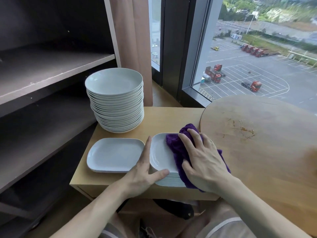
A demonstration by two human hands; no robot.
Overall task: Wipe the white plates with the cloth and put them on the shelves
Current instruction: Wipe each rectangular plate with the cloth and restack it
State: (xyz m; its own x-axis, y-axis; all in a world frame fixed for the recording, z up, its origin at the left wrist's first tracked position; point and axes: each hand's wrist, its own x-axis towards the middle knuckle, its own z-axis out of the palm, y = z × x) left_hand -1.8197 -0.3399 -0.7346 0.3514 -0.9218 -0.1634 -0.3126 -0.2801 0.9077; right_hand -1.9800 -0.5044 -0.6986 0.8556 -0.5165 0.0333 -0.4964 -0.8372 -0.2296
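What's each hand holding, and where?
Left hand braces the near-left corner of the white rectangular plate stack; right hand presses the purple cloth onto it.

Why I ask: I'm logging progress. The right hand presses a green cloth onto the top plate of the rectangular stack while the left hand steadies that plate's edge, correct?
One thing is off: the cloth is purple, not green. The head view shows the right hand pressing it onto the top plate while the left hand steadies its edge.

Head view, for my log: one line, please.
wiping | right hand presses purple cloth on top plate | left hand touches its edge
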